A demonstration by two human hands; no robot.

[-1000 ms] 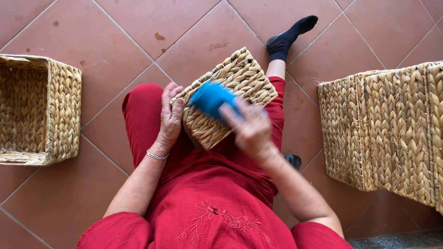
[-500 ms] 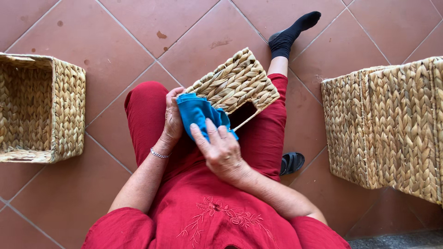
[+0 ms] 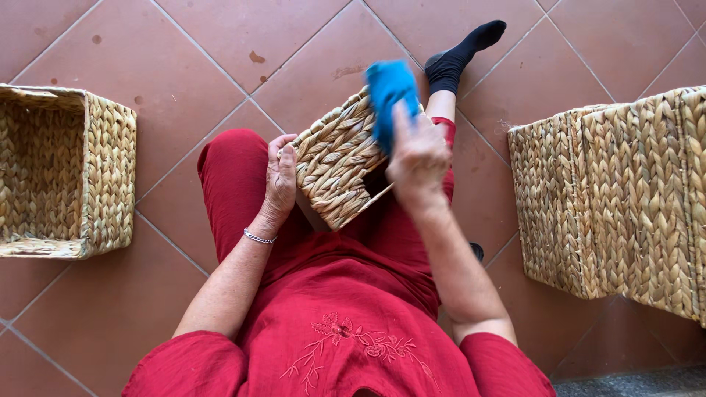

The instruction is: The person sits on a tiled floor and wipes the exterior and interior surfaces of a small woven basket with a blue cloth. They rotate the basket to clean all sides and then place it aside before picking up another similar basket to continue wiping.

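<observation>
A small woven straw basket (image 3: 334, 163) rests on my lap, tilted on its side. My left hand (image 3: 280, 179) grips its left edge and holds it steady. My right hand (image 3: 419, 158) holds a blue cloth (image 3: 388, 92) pressed against the basket's upper right side; the hand is blurred by motion. I sit on the floor in red clothes, with one leg stretched out in a black sock (image 3: 462, 51).
An open woven basket (image 3: 110, 176) stands on the tiled floor at the left. Larger woven baskets (image 3: 618, 191) stand at the right, close to my outstretched leg. Terracotta floor tiles (image 3: 184, 59) lie all around.
My right hand has swept the blue cloth from the basket's lower left side up to its upper right corner. The left hand has kept its hold on the basket.
</observation>
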